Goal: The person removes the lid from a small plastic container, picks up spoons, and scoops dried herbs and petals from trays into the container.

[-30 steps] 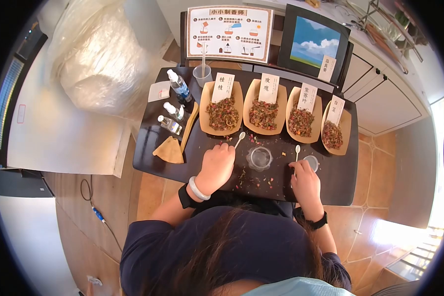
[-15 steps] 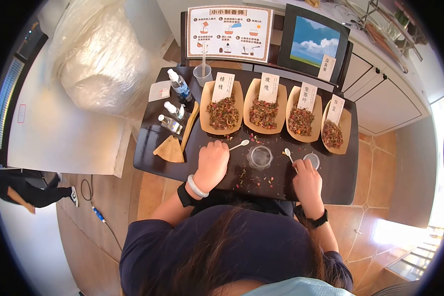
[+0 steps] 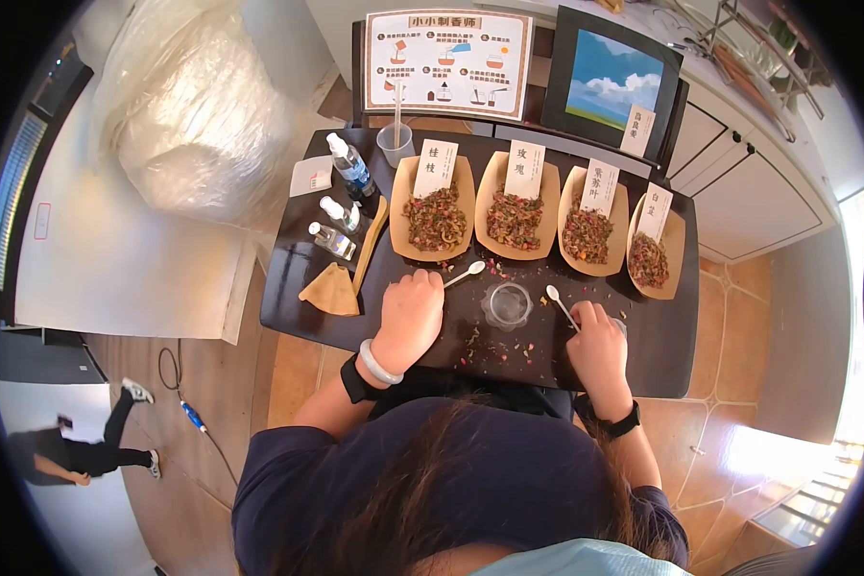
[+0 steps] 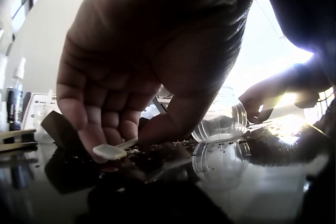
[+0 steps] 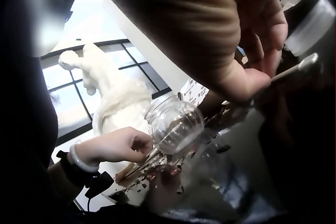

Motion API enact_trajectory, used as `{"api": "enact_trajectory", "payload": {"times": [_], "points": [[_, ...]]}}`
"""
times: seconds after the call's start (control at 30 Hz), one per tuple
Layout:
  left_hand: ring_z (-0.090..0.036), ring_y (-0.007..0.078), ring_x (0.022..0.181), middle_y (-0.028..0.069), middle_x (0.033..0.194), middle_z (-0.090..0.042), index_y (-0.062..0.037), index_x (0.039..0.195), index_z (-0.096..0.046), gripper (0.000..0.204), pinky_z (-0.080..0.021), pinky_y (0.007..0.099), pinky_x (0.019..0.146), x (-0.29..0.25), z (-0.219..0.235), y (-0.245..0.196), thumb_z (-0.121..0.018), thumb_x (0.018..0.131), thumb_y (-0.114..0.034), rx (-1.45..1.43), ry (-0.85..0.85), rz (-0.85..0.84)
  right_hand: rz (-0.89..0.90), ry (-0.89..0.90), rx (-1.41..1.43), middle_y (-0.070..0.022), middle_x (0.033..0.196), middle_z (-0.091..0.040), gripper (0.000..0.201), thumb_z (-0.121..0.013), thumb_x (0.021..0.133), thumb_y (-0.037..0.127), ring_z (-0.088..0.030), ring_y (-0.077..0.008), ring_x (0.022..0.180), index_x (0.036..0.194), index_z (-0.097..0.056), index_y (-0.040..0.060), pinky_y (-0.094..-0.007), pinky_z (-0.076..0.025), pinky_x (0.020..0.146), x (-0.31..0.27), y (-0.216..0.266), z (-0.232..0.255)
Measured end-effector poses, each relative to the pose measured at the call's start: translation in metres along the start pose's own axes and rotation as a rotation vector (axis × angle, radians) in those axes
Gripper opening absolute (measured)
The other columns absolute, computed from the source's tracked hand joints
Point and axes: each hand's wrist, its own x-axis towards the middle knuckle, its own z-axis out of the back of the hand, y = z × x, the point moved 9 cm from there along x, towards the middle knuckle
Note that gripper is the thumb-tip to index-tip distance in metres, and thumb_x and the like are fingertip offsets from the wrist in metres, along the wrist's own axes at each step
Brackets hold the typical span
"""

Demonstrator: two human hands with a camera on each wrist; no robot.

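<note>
Now each hand held a small spoon: left hand point(image 3: 410, 314), right hand point(image 3: 597, 341). Either hand could have bumped the jar point(image 3: 508, 305) mid-worktop and tipped it.

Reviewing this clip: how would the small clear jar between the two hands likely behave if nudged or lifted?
The clear jar looks empty, so probably light and easily slid on the glossy dark table. Its rounded ribbed body suggests it may roll if tipped. It may be slippery or fragile.

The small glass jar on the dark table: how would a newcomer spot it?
Find the dark table with four paper trays of dried botanicals. In front of them, between the left hand and right hand, stands the small glass jar: the only clear, lidless, round container there.
</note>
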Motion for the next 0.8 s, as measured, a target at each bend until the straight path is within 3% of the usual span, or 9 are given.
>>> {"api": "enact_trajectory", "payload": {"times": [0.13,0.2,0.43,0.5,0.57,0.63,0.7,0.8], "points": [[-0.061,0.0257,0.064,0.0095,0.07,-0.056,-0.0048,0.078,-0.054,0.015,-0.049,0.0372,0.057,0.001,0.009,0.0,-0.065,0.068,-0.007,-0.051,0.006,0.006,-0.015,-0.026,0.046,-0.0101,0.072,-0.058,0.024,-0.055,0.068,-0.005,-0.059,-0.0299,0.069,0.09,-0.053,0.0071,-0.0406,-0.048,0.063,0.006,-0.007,0.008],[-0.061,0.032,0.066,0.013,0.07,-0.057,-0.0036,0.078,-0.051,0.016,-0.049,0.0406,0.057,0.001,0.014,0.004,-0.063,0.067,-0.003,-0.18,-0.007,0.052,-0.097,0.022,0.109,-0.0095,0.07,-0.06,0.017,-0.056,0.072,-0.003,-0.061,-0.0283,0.069,0.086,-0.055,0.0055,-0.0383,-0.049,0.063,0.007,-0.014,0.008],[-0.06,0.0351,0.066,0.0156,0.073,-0.059,-0.003,0.084,-0.05,0.018,-0.045,0.0401,0.055,0.007,0.037,0.008,-0.063,0.072,0.001,-0.53,-0.115,0.047,-0.211,0.072,0.486,-0.0096,0.078,-0.065,0.007,-0.063,0.082,0.005,-0.065,-0.0206,0.072,0.089,-0.063,0.0031,-0.0302,-0.051,0.067,0.016,-0.026,0.028],[-0.059,0.0364,0.066,0.0152,0.074,-0.059,-0.0041,0.092,-0.052,0.02,-0.045,0.0407,0.056,0.006,0.041,0.012,-0.063,0.075,0.002,-0.606,-0.205,0.038,-0.164,-0.029,0.504,-0.0097,0.078,-0.065,0.01,-0.061,0.083,0.002,-0.066,-0.0194,0.072,0.092,-0.063,0.002,-0.0294,-0.051,0.068,0.022,-0.024,0.045],[-0.059,0.0352,0.065,0.0154,0.075,-0.059,-0.0034,0.094,-0.054,0.017,-0.045,0.0395,0.055,0.009,0.045,0.017,-0.061,0.079,0.002,-0.659,-0.266,0.052,-0.154,-0.08,0.538,-0.008,0.075,-0.064,0.007,-0.059,0.086,0.003,-0.064,-0.0191,0.068,0.091,-0.062,0.0016,-0.0285,-0.049,0.065,0.026,-0.024,0.053],[-0.059,0.0341,0.064,0.0156,0.076,-0.06,-0.0028,0.095,-0.055,0.014,-0.044,0.0382,0.055,0.01,0.048,0.024,-0.06,0.083,0.001,-0.71,-0.329,0.069,-0.3,-0.046,0.553,-0.0071,0.073,-0.062,0.007,-0.055,0.089,0.005,-0.061,-0.0186,0.065,0.091,-0.062,0.0016,-0.0279,-0.047,0.062,0.027,-0.035,0.053],[-0.059,0.0293,0.061,0.0144,0.075,-0.06,-0.0024,0.097,-0.058,0.011,-0.044,0.0348,0.054,0.009,0.041,0.038,-0.058,0.087,0.0,-0.809,-0.324,0.174,-0.282,-0.054,0.604,-0.0064,0.071,-0.06,0.01,-0.052,0.091,0.007,-0.058,-0.0187,0.062,0.096,-0.061,0.0023,-0.0289,-0.045,0.06,0.028,-0.041,0.048],[-0.056,0.0252,0.059,0.0137,0.073,-0.058,-0.0013,0.097,-0.059,0.008,-0.042,0.0323,0.054,0.009,0.045,0.045,-0.056,0.09,-0.001,-0.814,-0.34,0.232,-0.222,-0.074,0.405,-0.0069,0.069,-0.058,0.014,-0.052,0.091,0.006,-0.057,-0.0186,0.061,0.102,-0.058,0.0023,-0.0301,-0.045,0.06,0.033,-0.04,0.05]]}}
